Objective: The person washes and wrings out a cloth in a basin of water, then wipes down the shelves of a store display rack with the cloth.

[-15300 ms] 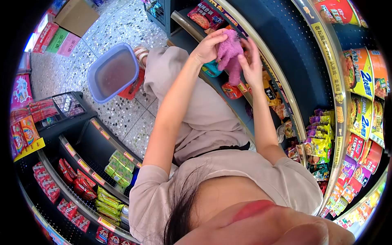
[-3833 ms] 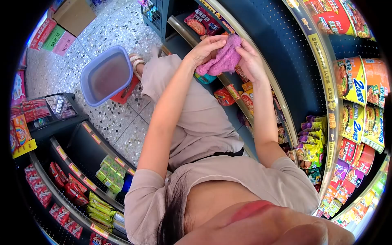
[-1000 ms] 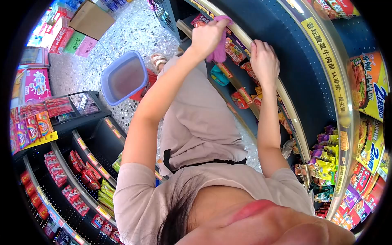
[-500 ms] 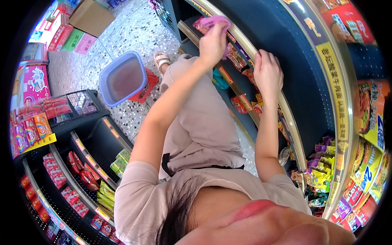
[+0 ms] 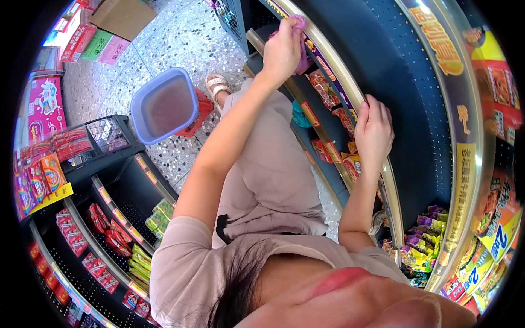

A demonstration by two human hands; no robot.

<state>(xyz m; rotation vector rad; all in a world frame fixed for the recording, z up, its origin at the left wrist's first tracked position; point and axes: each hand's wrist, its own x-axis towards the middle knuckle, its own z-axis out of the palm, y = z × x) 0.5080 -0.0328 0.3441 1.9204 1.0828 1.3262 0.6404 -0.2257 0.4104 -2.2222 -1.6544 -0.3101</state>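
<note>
My left hand is closed on a pink cloth, pressed against the front rail of a dark shelf. Part of the cloth hangs below the fingers, and the rest is hidden by the hand. Lower along the same pale shelf rail, my right hand rests with its fingers curled over the edge. Beneath the rail, red snack packets lie on the lower shelf, close to both hands.
A blue basin of murky water stands on a red support on the speckled floor. Left is a snack rack; noodle packs fill the right shelves. A cardboard box lies at the back.
The left hand and cloth have shifted slightly up along the rail in view. The right hand sits farther right and lower. The view has tilted slightly.
</note>
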